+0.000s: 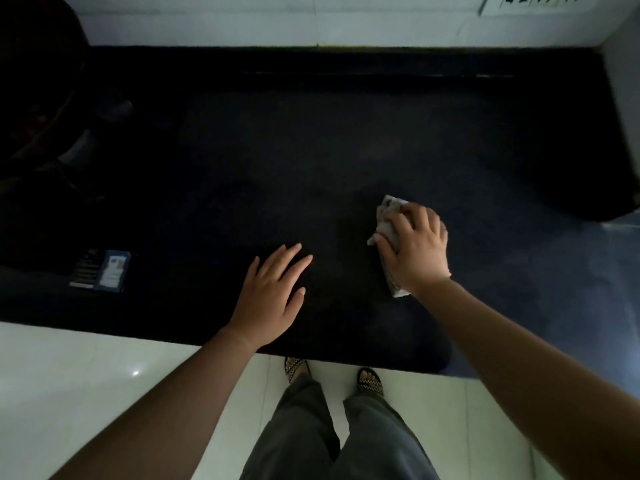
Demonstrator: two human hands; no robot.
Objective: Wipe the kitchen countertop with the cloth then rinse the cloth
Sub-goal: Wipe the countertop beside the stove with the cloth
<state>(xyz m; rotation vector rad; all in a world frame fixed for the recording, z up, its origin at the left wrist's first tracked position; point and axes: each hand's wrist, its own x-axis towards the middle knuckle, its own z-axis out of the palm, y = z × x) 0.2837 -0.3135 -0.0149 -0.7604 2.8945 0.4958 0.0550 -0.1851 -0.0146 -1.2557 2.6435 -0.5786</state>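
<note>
The cloth, pale and crumpled, lies on the dark countertop right of centre, pressed down under the right hand, whose fingers curl over it; the left hand rests flat with fingers spread, holding nothing. A small blue packet lies near the counter's left front edge.

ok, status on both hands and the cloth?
Right hand pressing cloth on dark countertop. Left hand flat, empty. Small packet at left, clear of the cloth.

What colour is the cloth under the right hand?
Light grey-white, crumpled cloth under the right hand; seen in the head view.
</note>
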